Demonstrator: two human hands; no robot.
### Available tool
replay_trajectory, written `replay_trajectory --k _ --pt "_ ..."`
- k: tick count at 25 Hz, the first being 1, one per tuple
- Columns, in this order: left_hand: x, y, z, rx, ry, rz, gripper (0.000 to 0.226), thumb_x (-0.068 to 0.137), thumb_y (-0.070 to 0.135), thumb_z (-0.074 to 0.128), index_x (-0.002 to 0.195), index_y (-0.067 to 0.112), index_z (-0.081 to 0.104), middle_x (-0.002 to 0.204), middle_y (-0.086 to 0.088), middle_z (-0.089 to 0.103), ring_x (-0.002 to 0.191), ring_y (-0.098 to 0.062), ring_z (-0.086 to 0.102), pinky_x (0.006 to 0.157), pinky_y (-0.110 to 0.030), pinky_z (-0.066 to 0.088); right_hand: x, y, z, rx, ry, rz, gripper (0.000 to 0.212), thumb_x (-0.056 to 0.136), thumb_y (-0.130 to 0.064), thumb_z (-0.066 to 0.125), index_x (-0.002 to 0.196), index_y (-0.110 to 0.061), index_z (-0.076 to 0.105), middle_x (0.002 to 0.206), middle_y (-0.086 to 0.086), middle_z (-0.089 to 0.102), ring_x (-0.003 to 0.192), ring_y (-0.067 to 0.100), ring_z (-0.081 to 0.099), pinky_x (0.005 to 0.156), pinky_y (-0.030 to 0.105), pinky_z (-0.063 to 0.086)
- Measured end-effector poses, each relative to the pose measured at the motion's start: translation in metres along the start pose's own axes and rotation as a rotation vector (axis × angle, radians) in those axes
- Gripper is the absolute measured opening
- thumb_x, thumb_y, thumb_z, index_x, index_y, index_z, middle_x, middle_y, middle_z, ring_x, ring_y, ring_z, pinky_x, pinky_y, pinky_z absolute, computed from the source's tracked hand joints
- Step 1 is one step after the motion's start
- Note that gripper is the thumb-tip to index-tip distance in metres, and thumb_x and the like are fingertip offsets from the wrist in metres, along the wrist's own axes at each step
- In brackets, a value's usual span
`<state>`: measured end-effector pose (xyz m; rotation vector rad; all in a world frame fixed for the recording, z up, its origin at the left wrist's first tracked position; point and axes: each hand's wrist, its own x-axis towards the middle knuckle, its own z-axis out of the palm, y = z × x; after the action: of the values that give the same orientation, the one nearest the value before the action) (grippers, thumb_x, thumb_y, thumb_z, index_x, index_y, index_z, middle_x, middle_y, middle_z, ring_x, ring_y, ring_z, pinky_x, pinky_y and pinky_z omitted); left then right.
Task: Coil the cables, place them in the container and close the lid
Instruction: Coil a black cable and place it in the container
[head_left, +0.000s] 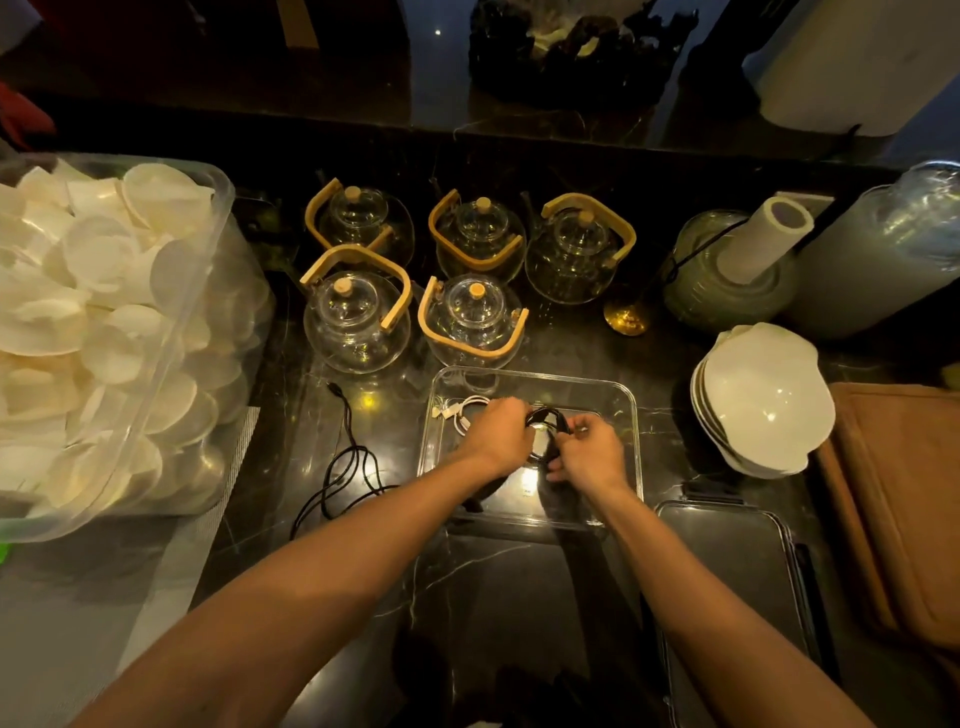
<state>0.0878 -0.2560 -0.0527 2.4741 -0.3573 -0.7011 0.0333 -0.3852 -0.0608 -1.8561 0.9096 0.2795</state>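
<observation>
A clear rectangular container (631, 415) stands open on the dark marble counter. A coiled white cable (460, 413) lies in its far left corner. Over the container's middle, my left hand (498, 434) and my right hand (587, 452) both grip a coiled black cable (545, 418) between them. Another black cable (348, 467) lies loose and uncoiled on the counter left of the container. The container's lid (732, 561), clear with dark clips, lies flat to the right of my right forearm.
Several glass teapots (358, 317) with wooden handles stand just behind the container. A large plastic tub of white discs (104, 332) fills the left. Stacked white bowls (763, 400), a brown board (904, 499) and a paper roll (769, 234) sit at the right.
</observation>
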Motion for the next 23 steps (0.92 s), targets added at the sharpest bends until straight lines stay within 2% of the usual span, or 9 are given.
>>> replay_trajectory --k 3,8,13,16,18,20,23 --pt "0.002 -0.003 0.005 0.130 0.038 0.060 0.023 0.095 0.020 0.064 0.115 0.011 0.070 0.119 -0.014 0.060 0.108 -0.034 0.063 0.094 -0.044 0.052 0.002 0.003 0.002 -0.001 0.003 0.018 0.018 0.100 0.002 0.054 0.116 -0.005 0.056 0.083 0.011 0.069 0.064 0.023 0.071 0.049 0.030 0.060" --pt "0.005 -0.004 0.008 0.175 0.106 0.100 0.022 0.097 0.016 0.064 0.116 0.006 0.065 0.121 -0.015 0.057 0.108 -0.034 0.062 0.089 -0.043 0.049 0.002 0.004 0.001 -0.124 0.034 -0.038 0.013 0.100 -0.004 0.055 0.112 -0.009 0.057 0.090 0.010 0.069 0.065 0.023 0.071 0.061 0.044 0.065" --pt "0.003 -0.008 0.006 0.107 0.127 0.095 0.017 0.095 0.021 0.068 0.104 0.007 0.066 0.111 -0.013 0.060 0.098 -0.032 0.064 0.082 -0.039 0.049 -0.001 0.006 -0.005 -0.234 0.030 -0.055 0.021 0.101 -0.009 0.057 0.121 -0.011 0.054 0.100 0.012 0.070 0.060 0.023 0.071 0.050 0.031 0.057" --pt "0.000 -0.010 0.008 0.081 0.149 0.110 0.019 0.095 0.021 0.068 0.107 0.006 0.068 0.110 -0.012 0.061 0.098 -0.031 0.064 0.084 -0.041 0.053 -0.005 0.008 -0.007 -0.262 0.028 -0.067 0.021 0.100 -0.011 0.058 0.120 -0.012 0.053 0.102 0.012 0.070 0.065 0.026 0.073 0.058 0.038 0.061" --pt "-0.002 -0.010 0.006 0.059 0.153 0.118 0.023 0.095 0.019 0.067 0.114 0.007 0.069 0.111 -0.011 0.063 0.099 -0.029 0.065 0.087 -0.042 0.054 -0.008 0.006 -0.009 -0.327 0.066 -0.146 0.022 0.098 -0.015 0.061 0.118 -0.012 0.054 0.106 0.010 0.068 0.080 0.030 0.072 0.072 0.047 0.062" --pt "-0.005 -0.009 0.001 -0.008 0.163 0.127 0.024 0.095 0.018 0.066 0.117 0.009 0.070 0.108 -0.009 0.067 0.097 -0.025 0.067 0.087 -0.042 0.056 -0.014 0.002 -0.011 -0.406 0.109 -0.253 0.024 0.097 -0.017 0.062 0.119 -0.010 0.057 0.111 0.009 0.067 0.093 0.028 0.068 0.082 0.046 0.059" --pt "-0.021 -0.009 -0.021 -0.110 0.184 0.172 0.029 0.095 0.025 0.065 0.122 0.016 0.070 0.106 0.001 0.073 0.096 -0.014 0.068 0.087 -0.035 0.057 -0.031 -0.011 -0.015 -0.380 0.141 -0.403 0.018 0.099 -0.023 0.062 0.115 -0.015 0.064 0.106 0.002 0.068 0.092 0.019 0.067 0.081 0.040 0.057"
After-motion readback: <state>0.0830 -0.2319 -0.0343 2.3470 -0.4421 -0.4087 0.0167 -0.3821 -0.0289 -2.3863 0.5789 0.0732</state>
